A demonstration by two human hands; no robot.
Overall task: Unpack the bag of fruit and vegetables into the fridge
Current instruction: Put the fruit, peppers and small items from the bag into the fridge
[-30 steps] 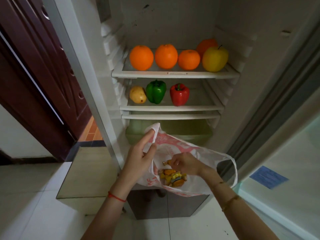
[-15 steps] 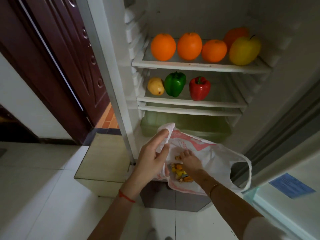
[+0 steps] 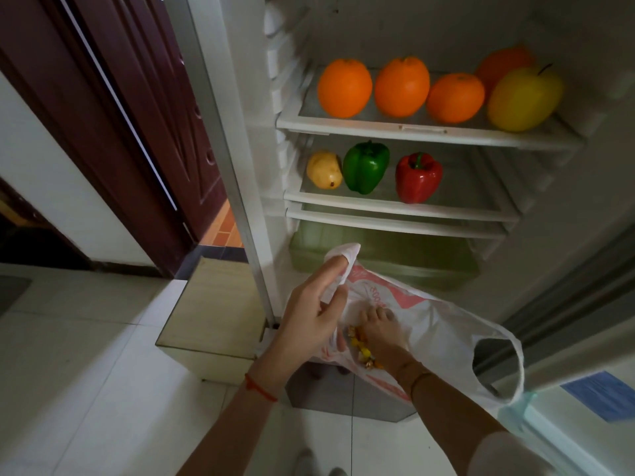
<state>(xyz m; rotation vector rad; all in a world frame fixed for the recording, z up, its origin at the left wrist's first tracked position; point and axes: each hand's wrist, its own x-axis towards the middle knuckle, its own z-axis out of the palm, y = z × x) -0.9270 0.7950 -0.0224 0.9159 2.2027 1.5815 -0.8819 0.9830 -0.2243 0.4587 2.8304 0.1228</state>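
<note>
Head view, downward (close) toward fridge (image 3: 429, 139)

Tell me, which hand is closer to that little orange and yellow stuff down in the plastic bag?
Right. The right hand is inside the plastic bag, fingers lying against the orange and yellow bits. The left hand grips the bag's edge, just beside them.

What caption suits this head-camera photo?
Left hand holds white plastic bag open; right hand reaches inside.

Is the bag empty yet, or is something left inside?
Not empty. Small yellow-orange items lie in the bag; the right hand reaches in.
</note>
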